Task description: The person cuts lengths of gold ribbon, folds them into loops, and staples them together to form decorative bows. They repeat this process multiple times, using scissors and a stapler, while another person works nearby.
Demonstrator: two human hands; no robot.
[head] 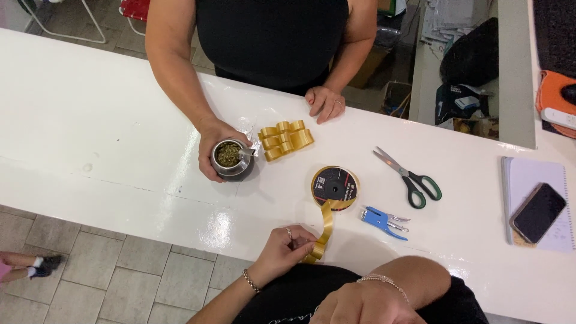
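Observation:
A gold ribbon (326,223) runs from its flat spool (334,186) on the white counter (108,132) toward the near edge. My left hand (287,247) pinches the folded end of that ribbon at the counter's edge; it wears a ring and a bracelet. My right hand (360,305) is drawn back against my body at the bottom of the view, wrist with a bracelet, fingers hidden. A finished gold ribbon bow (285,139) lies beyond the spool.
Across the counter a person's hand (211,144) holds a metal cup of green herb (231,159) with a metal straw; their other hand (324,102) rests flat. Scissors (410,177), a blue stapler (381,221), and a notebook (528,174) with a phone (538,212) lie to the right.

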